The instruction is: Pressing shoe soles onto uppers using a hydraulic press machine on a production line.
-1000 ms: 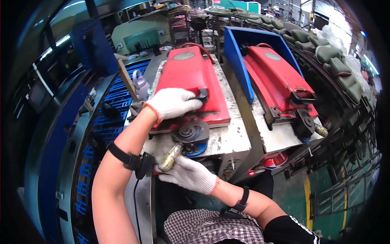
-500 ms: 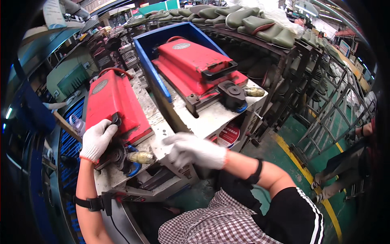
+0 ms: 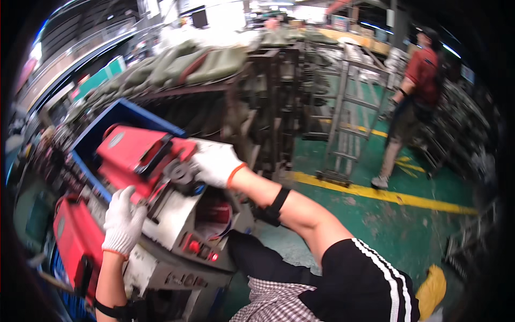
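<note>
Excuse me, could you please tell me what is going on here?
A person's white-gloved right hand is at the dark round mechanism on the front of the red machine inside the blue surround; whether it holds anything is hidden. The gloved left hand, fingers extended, is near that machine's front left corner, though contact is unclear. Another red machine sits to the left. Farther off, a co-worker in a red top is beside a metal frame.

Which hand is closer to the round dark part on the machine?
Right. The right hand is just beside the round dark part, on its right; the left hand is farther off, toward the lower left.
</note>
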{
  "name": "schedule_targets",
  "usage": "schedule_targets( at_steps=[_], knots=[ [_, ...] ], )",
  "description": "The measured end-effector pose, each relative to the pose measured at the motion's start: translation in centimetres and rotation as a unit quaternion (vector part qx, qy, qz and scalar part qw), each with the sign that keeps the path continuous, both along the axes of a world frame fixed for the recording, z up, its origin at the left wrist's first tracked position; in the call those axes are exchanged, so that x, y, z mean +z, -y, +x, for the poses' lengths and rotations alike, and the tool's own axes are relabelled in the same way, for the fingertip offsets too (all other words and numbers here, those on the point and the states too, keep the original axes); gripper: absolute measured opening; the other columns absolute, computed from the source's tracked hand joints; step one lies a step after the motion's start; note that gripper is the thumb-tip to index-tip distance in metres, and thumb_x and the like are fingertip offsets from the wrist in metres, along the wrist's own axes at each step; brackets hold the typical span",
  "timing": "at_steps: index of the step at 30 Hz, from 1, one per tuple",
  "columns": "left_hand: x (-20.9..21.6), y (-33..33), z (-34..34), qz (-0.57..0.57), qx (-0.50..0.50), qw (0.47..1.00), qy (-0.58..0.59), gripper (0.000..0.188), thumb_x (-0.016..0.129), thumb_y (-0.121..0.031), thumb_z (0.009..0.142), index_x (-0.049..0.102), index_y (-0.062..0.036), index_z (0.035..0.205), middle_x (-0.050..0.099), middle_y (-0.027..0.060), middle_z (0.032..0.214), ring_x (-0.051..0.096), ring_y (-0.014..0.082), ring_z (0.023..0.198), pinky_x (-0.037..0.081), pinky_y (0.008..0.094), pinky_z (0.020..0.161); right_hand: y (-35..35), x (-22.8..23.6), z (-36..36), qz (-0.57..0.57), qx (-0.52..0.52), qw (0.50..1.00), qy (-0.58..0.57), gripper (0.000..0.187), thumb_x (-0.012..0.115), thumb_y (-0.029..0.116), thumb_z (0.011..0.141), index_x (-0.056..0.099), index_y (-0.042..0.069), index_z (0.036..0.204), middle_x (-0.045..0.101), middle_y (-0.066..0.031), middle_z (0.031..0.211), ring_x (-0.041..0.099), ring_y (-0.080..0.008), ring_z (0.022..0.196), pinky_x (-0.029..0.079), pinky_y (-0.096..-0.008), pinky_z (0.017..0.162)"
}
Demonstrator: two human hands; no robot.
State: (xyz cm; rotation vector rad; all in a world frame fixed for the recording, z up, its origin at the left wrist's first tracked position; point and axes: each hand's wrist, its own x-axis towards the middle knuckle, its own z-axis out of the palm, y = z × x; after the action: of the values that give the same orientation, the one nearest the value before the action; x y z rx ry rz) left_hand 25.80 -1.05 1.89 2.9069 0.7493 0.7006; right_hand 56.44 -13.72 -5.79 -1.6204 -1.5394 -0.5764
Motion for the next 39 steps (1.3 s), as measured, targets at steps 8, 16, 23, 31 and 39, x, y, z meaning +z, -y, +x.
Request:
schedule_targets(
  at_steps=[8,16,23,31,39],
  knots=[
    [-2.7,-2.1,4.5,-0.009,-0.016,0.989,-0.149,0.062,0.065,-0.024,0.087,0.05,-0.0053,0.145,0.057,0.0232,0.138,0.058,0.0457,0.125,0.048,0.0533,0.105,5.7,-0.3,-9.5,-0.235,0.018,0.967,-0.102,0.067,0.066,0.031,0.093,0.041,0.003,0.149,0.07,-0.0185,0.075,0.069,-0.041,0.065,0.055,-0.0512,0.058],
    [1.8,-2.4,5.2,0.24,-0.009,0.97,-0.046,0.081,0.073,-0.003,0.075,0.046,-0.0032,0.151,0.057,0.0216,0.13,0.058,0.0427,0.116,0.05,0.0498,0.098,5.7,-0.8,-8.6,-0.266,0.06,0.958,-0.093,0.078,0.066,0.034,0.097,0.03,-0.002,0.157,0.067,-0.0179,0.071,0.069,-0.0385,0.062,0.052,-0.0481,0.055],
    [9.5,-9.8,5.9,0.368,0.041,0.924,0.093,0.088,0.073,0.006,0.074,0.04,-0.0035,0.155,0.054,0.0241,0.14,0.052,0.0446,0.131,0.042,0.0497,0.113,6.2,0.2,-8.4,-0.292,0.066,0.944,-0.142,0.078,0.066,0.04,0.096,0.036,0.004,0.158,0.073,-0.0207,0.083,0.073,-0.0398,0.076,0.057,-0.0474,0.067],
    [17.5,-19.4,3.3,0.427,0.122,0.891,0.099,0.095,0.074,0.003,0.082,0.032,-0.0162,0.165,0.039,0.0192,0.164,0.037,0.0411,0.152,0.033,0.0472,0.125,0.8,8.7,-3.2,-0.269,0.097,0.958,-0.002,0.045,0.06,0.048,0.089,0.076,0.014,0.114,0.076,-0.0205,0.104,0.073,-0.0404,0.099,0.057,-0.0504,0.089],
    [16.9,-14.1,5.5,0.367,0.155,0.9,0.177,0.046,0.063,-0.018,0.101,0.056,-0.0101,0.145,0.048,0.0246,0.153,0.056,0.048,0.132,0.051,0.05,0.106,-16.5,10.7,2.1,-0.454,0.064,0.888,-0.042,0.088,0.067,0.058,0.091,0.045,0.005,0.158,0.061,-0.022,0.147,0.064,-0.0322,0.129,0.053,-0.0401,0.103]
  ],
)
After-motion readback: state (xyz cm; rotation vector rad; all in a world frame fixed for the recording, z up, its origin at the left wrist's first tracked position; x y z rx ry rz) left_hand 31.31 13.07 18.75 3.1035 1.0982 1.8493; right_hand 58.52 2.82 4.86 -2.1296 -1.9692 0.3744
